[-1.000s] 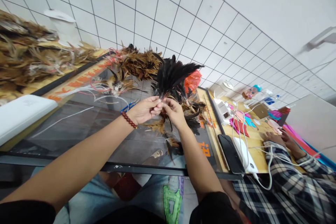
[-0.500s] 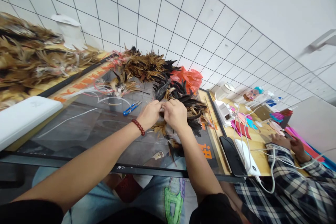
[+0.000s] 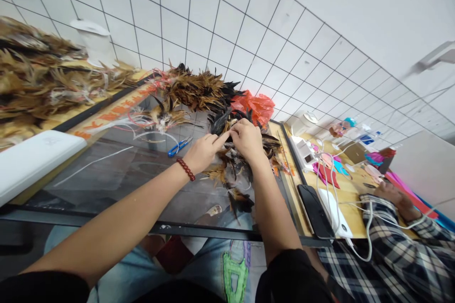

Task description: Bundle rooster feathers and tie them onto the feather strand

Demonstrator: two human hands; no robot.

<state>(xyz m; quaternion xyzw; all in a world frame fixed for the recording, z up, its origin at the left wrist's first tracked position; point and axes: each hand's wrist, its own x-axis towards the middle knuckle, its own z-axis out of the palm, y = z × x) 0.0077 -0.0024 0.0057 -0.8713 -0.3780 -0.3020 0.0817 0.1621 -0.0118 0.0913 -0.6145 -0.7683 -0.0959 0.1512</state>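
Observation:
My left hand (image 3: 203, 151), with a red bead bracelet at the wrist, reaches over the glass tabletop (image 3: 117, 175); its forefinger is stretched out and touches a bunch of black and brown feathers (image 3: 234, 151). My right hand (image 3: 247, 138) is closed over the same bunch, fingers curled down into the feathers. The bunch lies low on the glass among loose feathers. A longer brown feather string (image 3: 194, 90) runs behind the hands. Blue snips (image 3: 178, 146) lie just left of my left hand.
Piles of brown feathers (image 3: 31, 85) and a white spool (image 3: 94, 42) sit at the far left, a white box (image 3: 33, 161) at the near left. A red plastic bag (image 3: 258, 105) lies behind. To the right, a person in a plaid sleeve (image 3: 391, 246) works at a cluttered table with a phone (image 3: 313, 210).
The black feather bunch, held upright a second ago, has been lowered flat onto the glass. Both hands moved forward and down with it; my left forefinger has straightened.

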